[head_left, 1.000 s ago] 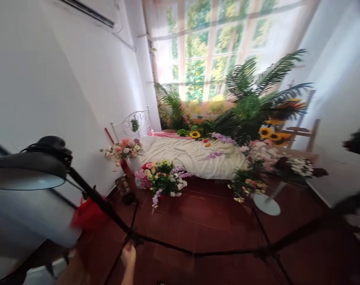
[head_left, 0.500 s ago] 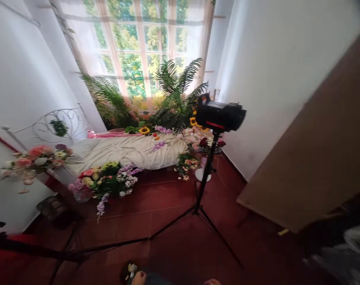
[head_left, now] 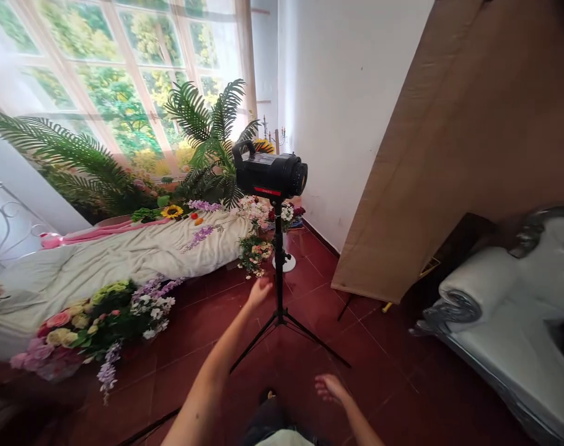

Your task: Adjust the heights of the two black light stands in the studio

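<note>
Crumpled cream-blanketed bed (head_left: 137, 251): yellow-petalled sunflower (head_left: 171, 212) at far edge, purple flower sprig (head_left: 202, 235) near far right corner, mixed pink-cream-white bouquet (head_left: 82, 322) along near edge. Feathery green palm plant (head_left: 214, 155) beyond bed's far edge, before pale paned window (head_left: 109, 68). Tufted silver-grey sofa (head_left: 519, 337) on red tiled floor (head_left: 180, 353), toward its right edge; wide brown fabric sheet (head_left: 398, 210) near sofa.

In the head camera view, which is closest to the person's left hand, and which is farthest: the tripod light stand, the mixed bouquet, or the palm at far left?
1. tripod light stand: just right of the left hand
2. mixed bouquet: left, along the bed's near side
3. palm at far left: behind the bed
</note>
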`<state>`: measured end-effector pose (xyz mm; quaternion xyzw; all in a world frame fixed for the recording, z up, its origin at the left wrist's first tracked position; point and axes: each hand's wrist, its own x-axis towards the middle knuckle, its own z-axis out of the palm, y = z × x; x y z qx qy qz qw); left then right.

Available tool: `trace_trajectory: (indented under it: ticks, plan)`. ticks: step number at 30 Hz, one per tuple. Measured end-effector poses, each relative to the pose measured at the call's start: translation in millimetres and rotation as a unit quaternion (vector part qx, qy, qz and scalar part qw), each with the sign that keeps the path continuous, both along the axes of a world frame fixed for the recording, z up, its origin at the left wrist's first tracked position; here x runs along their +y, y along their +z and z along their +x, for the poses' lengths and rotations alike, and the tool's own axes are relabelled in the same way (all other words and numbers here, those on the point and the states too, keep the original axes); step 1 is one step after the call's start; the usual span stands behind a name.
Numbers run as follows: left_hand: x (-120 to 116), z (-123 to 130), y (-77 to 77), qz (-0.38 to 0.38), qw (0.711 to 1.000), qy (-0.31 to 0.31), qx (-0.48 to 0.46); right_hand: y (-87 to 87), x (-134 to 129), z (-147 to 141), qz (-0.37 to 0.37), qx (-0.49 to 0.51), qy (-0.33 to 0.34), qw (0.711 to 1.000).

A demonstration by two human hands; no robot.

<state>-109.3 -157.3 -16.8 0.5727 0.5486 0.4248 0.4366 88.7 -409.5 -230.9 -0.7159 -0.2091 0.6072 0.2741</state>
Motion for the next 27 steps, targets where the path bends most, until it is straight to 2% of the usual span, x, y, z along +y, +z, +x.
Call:
trace_trajectory:
  ticks: [2, 4, 6, 8, 10, 14, 17, 20, 24, 27]
  plan:
    - [66.0, 26.3, 37.8, 0.050, 0.997, -0.027, -0.054, 11.8, 34.9, 5.9, 0.021, 0.000, -0.019, 1.000]
    - [119.7, 50.3, 74.8, 0.097, 0.989, -0.059, -0.097, 31.9, 75.5, 9.9, 0.034, 0.006, -0.030, 0.999]
    - [155.0, 70.7, 101.9, 0.111, 0.984, -0.103, -0.095, 56.8, 119.4, 12.0, 0.054, 0.012, -0.043, 0.998]
    - [171.4, 85.6, 114.5, 0.113, 0.983, -0.136, -0.055, 84.7, 164.0, 11.0, 0.090, 0.029, -0.051, 0.994]
    - [173.8, 93.7, 115.1, 0.116, 0.983, -0.140, 0.001, 114.5, 207.8, 6.8, 0.127, 0.047, -0.054, 0.989]
    - [164.8, 93.5, 105.2, 0.128, 0.983, -0.091, 0.095, 173.3, 288.1, -6.7, 0.162, 0.086, -0.060, 0.981]
    - [162.4, 89.0, 101.8, 0.141, 0.978, -0.068, 0.138, 202.6, 331.8, -14.4, 0.168, 0.163, -0.083, 0.969]
    - [164.2, 86.7, 100.6, 0.155, 0.970, -0.067, 0.172, 211.4, 352.5, -16.3, 0.160, 0.263, -0.082, 0.948]
    - [166.8, 86.3, 98.0, 0.173, 0.963, -0.063, 0.198, 206.4, 354.6, -11.5, 0.128, 0.343, -0.077, 0.927]
    - [168.4, 87.3, 96.2, 0.182, 0.957, -0.060, 0.216, 203.4, 354.8, -7.0, 0.136, 0.364, -0.083, 0.918]
